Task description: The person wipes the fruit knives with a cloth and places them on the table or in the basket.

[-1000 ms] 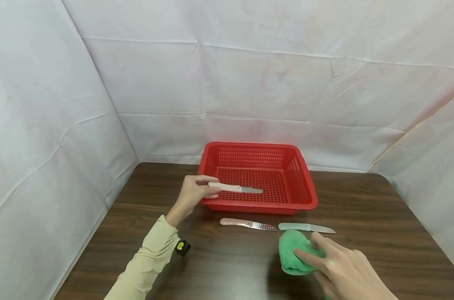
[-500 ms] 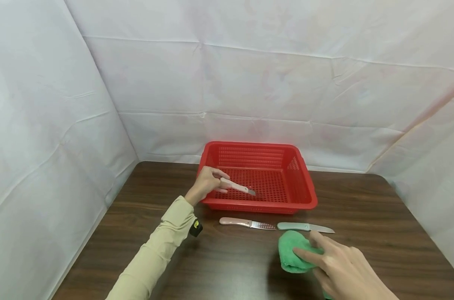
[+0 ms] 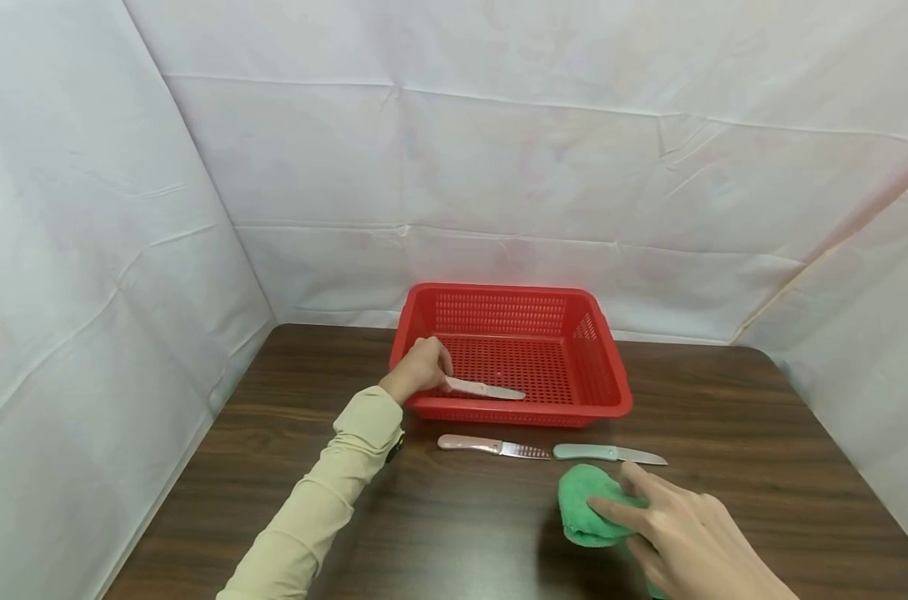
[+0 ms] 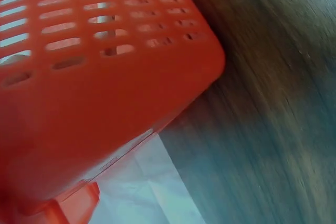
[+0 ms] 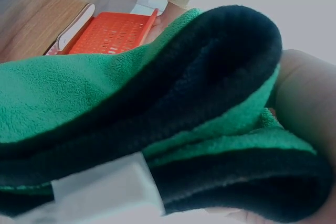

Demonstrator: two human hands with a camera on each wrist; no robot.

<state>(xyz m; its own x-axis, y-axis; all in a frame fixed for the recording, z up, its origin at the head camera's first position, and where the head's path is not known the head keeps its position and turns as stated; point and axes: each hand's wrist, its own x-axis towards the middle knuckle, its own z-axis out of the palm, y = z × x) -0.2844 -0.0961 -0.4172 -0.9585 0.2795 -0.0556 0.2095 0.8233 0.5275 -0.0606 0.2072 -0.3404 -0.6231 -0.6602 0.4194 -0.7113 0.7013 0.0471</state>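
At the lower right of the head view, the right hand (image 3: 679,529) grips a bunched green cloth (image 3: 584,508) between thumb and fingers; the cloth sits at the upper left of the hand. The right wrist view shows the cloth's black edging (image 5: 226,66) and a white tag (image 5: 110,190). A pale yellow sleeve (image 3: 326,492) rises from the lower left over the dark wooden counter (image 3: 454,525).

Just above the cloth, right of the frame's middle, lies a mint-handled knife (image 3: 584,452), blade to the right. Left of it lies a pink-handled knife (image 3: 469,443), its tip near the mint handle.

Farther up, the left hand (image 3: 423,364) reaches over the left side of a red basket (image 3: 521,410), pinching a pale-handled knife (image 3: 466,385) by the handle's left end. This knife extends to the lower right of the hand, blade pointing right, inside the basket's outline; whether it touches the basket floor cannot be told. White sheeting (image 3: 499,167) fills the top of the frame.
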